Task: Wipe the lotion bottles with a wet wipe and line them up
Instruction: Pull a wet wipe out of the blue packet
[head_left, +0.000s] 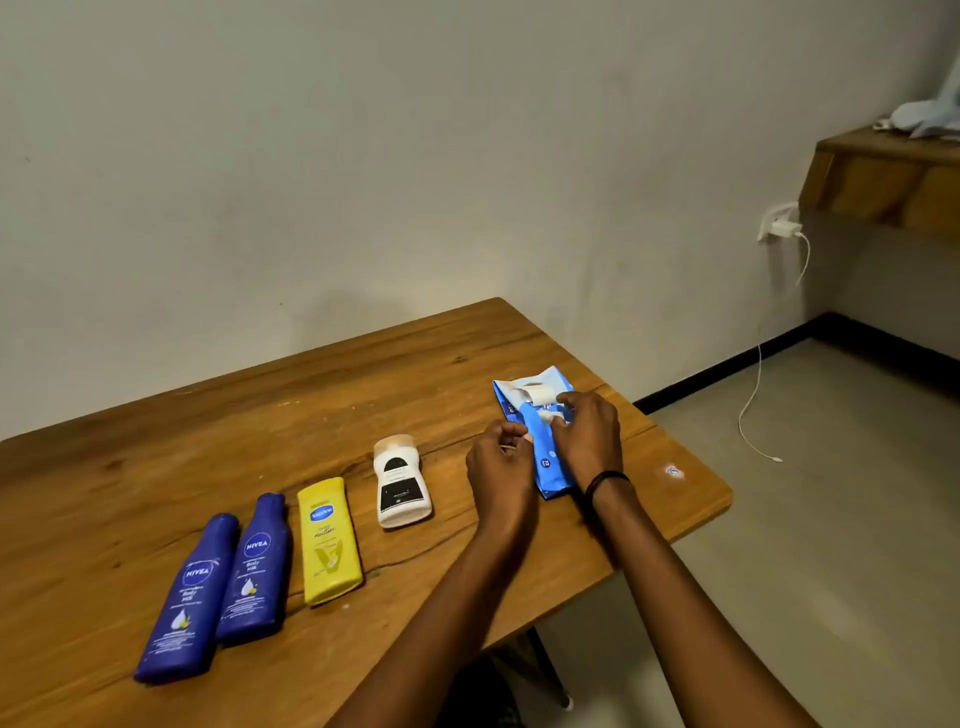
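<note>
Several lotion bottles lie flat on the wooden table (311, 395): two dark blue bottles (179, 603) (257, 566) side by side at the left, a yellow bottle (328, 540) beside them, and a white bottle (401, 486) with a black label further right. A blue wet-wipe pack (545, 462) lies near the table's right edge, its flap lifted at the far end. My left hand (501, 467) has curled fingers at the pack's left edge. My right hand (589, 436) rests on the pack, fingers pinching at the white opening.
The table's right edge and near corner lie close to the pack. A small pale sticker mark (674, 472) sits on the table to the right. A charger and white cable (756, 384) hang from a wall socket. A wooden shelf (883, 182) juts out at upper right.
</note>
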